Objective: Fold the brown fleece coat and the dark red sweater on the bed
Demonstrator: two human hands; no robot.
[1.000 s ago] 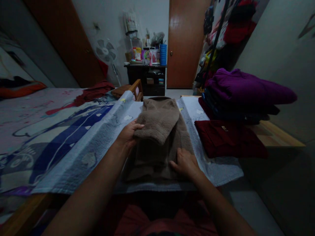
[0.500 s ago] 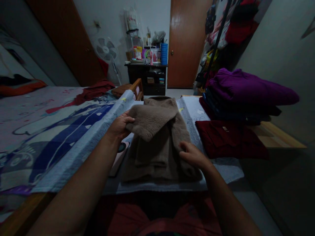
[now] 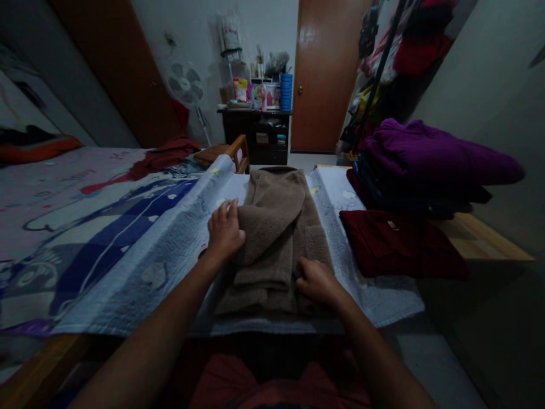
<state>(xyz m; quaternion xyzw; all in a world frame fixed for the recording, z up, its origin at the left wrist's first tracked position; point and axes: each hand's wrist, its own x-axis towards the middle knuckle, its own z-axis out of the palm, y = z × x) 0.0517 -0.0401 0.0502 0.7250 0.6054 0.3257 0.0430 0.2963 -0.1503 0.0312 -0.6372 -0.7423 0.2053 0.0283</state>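
A brown fleece garment (image 3: 266,278), folded lengthwise, lies on a light blue quilted cover (image 3: 157,261) in front of me. One loose part of it is laid across its middle. My left hand (image 3: 225,232) is at the left edge of that part, thumb against the fabric and fingers stretched and slightly apart. Lower down on the right side, my right hand (image 3: 317,278) has its fingers curled into the brown fabric. A small object beside my left wrist is mostly hidden.
To the right lies a folded dark red garment (image 3: 400,244), with a stack topped by a purple garment (image 3: 438,150) behind it. A bed with a patterned blanket (image 3: 106,221) is on the left. At the back stand a fan (image 3: 186,83) and a black cabinet (image 3: 255,136).
The raised part of the brown garment has come down flat. My left hand has moved slightly right and let go of its corner. My right hand has shifted a little left.
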